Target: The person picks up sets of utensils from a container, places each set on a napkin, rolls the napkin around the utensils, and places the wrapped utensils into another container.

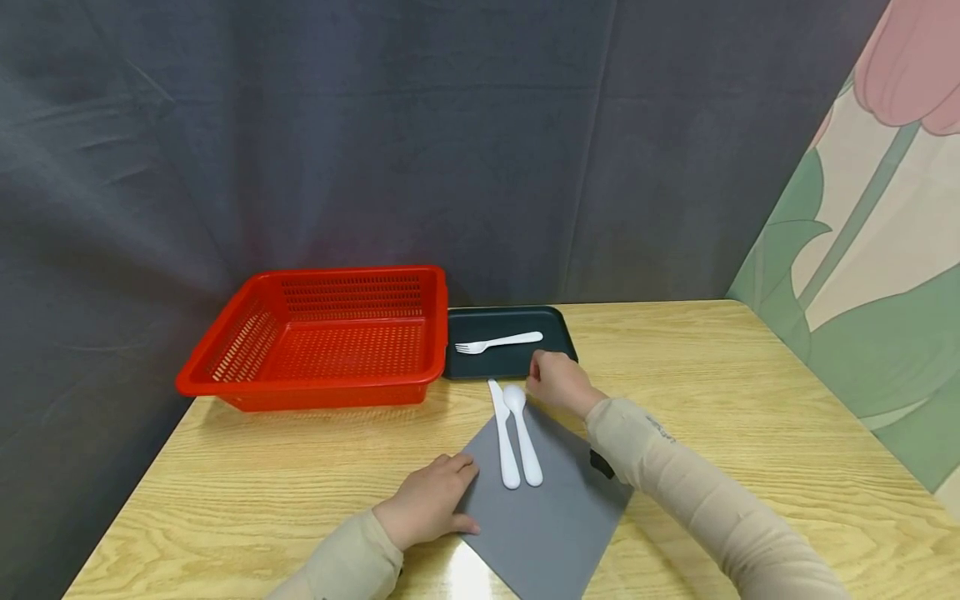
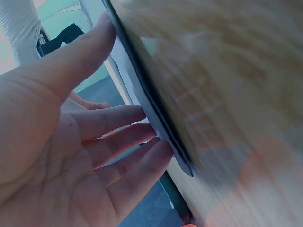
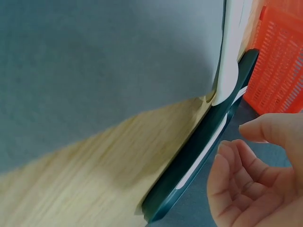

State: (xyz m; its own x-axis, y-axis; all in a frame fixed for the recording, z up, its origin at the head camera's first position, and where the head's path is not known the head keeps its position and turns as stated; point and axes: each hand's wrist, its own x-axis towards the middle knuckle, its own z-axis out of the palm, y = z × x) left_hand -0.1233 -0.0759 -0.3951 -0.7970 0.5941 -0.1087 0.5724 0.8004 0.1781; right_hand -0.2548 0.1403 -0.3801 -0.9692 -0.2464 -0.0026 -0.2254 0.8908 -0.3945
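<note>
A grey square mat (image 1: pixel 555 533) lies turned cornerwise on the wooden table. On its far part rest a white knife (image 1: pixel 507 454) and a white spoon (image 1: pixel 529 454) side by side, their upper ends reaching past the far corner. My left hand (image 1: pixel 431 504) is at the mat's left side; fingertips and thumb touch its edge in the left wrist view. Beyond the spoon, my right hand (image 1: pixel 561 383) hovers by the near right corner of the dark tray (image 1: pixel 517 367). Its fingers are loosely curled, thumb apart, nothing between them. A white fork (image 1: pixel 504 342) lies on the tray.
A red plastic basket (image 1: pixel 330 387) stands at the back left, right up against the tray's left side. Behind the table hangs a dark grey curtain (image 1: pixel 420 150). A floral panel (image 1: pixel 870 275) borders the right side of the table (image 1: pixel 720 400).
</note>
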